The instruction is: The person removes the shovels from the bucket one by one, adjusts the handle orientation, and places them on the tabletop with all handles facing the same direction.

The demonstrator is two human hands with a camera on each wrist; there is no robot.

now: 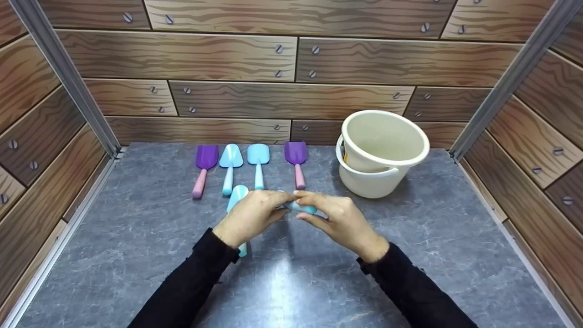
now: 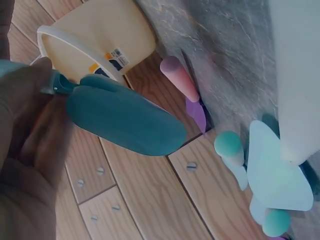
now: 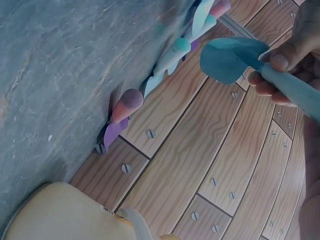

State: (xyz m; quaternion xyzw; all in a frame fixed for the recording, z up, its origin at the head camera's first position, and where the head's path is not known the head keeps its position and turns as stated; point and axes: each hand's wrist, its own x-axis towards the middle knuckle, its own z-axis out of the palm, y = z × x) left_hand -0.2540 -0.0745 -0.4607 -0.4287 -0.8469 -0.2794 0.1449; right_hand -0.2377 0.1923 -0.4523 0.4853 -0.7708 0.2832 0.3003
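Observation:
Both hands meet over the middle of the table around one blue toy shovel (image 1: 303,208). My left hand (image 1: 257,209) pinches it where the handle joins the blade; the teal blade (image 2: 125,117) points downward and shows in both wrist views. At the pale handle (image 3: 295,90), my right hand (image 1: 339,221) has its fingers and thumb around the end, partly hidden. Another blue toy shovel (image 1: 237,195) lies under the left forearm, its handle partly covered. Behind it lie a purple toy shovel with a pink handle (image 1: 207,157), two blue shovels (image 1: 231,156) and another purple shovel (image 1: 296,152).
A cream bucket (image 1: 385,136) stands at the back right, a second cream rim or bucket wall (image 1: 371,184) around its lower part, with a white handle. Wood-patterned walls (image 1: 237,98) enclose the grey table (image 1: 150,218) at the back and sides.

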